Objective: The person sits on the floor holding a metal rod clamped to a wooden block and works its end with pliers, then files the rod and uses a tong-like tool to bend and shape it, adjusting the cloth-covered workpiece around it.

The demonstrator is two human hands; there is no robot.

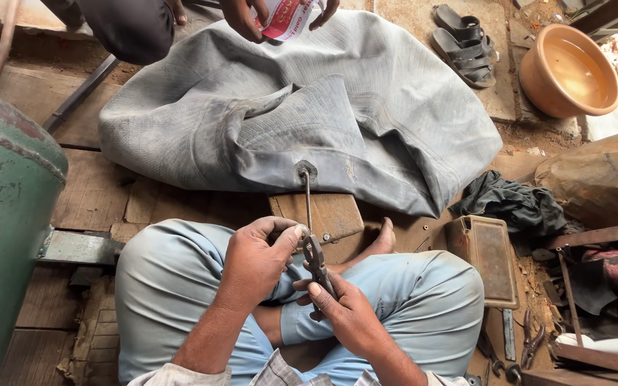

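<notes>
A person sits cross-legged on a wooden floor. The left hand closes its fingers around the near end of a long metal valve stem, which runs from a large grey inner tube lying deflated on the far side. The right hand grips a pair of pliers whose nose meets the stem just beside the left thumb. Far off, another person's hands hold a red-and-white packet. A terracotta basin sits far right, near sandals.
</notes>
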